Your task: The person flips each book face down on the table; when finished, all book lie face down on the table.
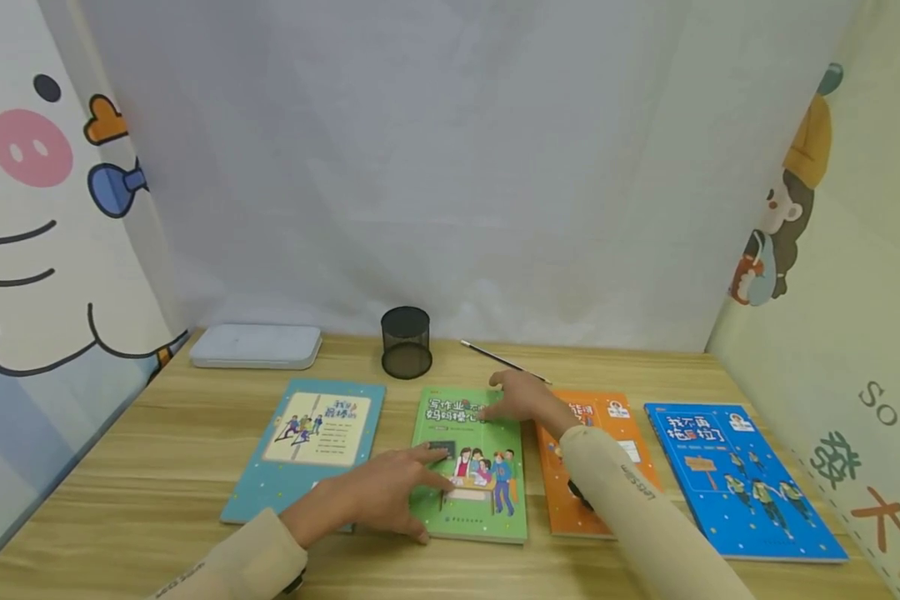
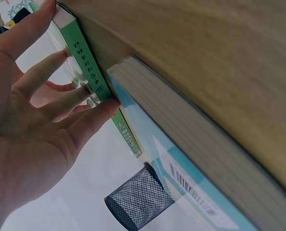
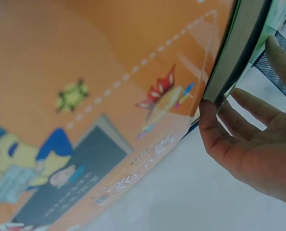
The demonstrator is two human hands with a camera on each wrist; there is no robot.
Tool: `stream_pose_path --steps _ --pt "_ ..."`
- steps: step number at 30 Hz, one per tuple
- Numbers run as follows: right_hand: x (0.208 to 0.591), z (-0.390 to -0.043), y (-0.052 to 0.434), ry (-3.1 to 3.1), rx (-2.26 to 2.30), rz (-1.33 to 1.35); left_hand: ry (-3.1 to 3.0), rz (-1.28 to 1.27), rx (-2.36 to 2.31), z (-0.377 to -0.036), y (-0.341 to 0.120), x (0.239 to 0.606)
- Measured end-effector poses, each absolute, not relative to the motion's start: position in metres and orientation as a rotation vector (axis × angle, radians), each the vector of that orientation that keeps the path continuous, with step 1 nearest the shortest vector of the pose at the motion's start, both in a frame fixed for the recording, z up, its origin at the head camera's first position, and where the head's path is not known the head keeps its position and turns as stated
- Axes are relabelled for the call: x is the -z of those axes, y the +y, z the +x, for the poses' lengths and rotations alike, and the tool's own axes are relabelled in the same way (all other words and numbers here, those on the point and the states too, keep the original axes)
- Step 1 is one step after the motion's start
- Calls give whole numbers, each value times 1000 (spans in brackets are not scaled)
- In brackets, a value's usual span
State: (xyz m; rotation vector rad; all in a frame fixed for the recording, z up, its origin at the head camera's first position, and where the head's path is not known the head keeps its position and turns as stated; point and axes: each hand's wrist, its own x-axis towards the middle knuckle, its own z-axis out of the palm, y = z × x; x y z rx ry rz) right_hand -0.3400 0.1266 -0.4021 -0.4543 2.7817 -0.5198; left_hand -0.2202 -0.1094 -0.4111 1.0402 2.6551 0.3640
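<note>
A green book lies flat with its illustrated cover up. My left hand is spread at its lower left, the index finger reaching over the cover. In the left wrist view, fingertips touch the green spine and the thumb is at the lower corner. My right hand reaches to the upper right of the same book; the right wrist view shows its fingertips at the page edge. A teal book lies under the left wrist's side, and an orange book is partly hidden below the right forearm.
A blue book lies at the far right. Along the back stand a pale pencil case and a black mesh pen holder, with a pencil lying beside them. A white curtain closes off the table's back.
</note>
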Motion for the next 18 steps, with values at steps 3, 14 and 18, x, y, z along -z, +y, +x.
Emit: stream_pose_path --steps 3,14,18 --pt "402 -341 126 2787 507 -449 2658 1031 -366 -220 -108 411" --pt "405 -346 128 2746 534 -473 2666 981 -366 -217 -105 408" --pt "404 -347 128 2749 492 -503 2662 968 -376 -216 -104 408"
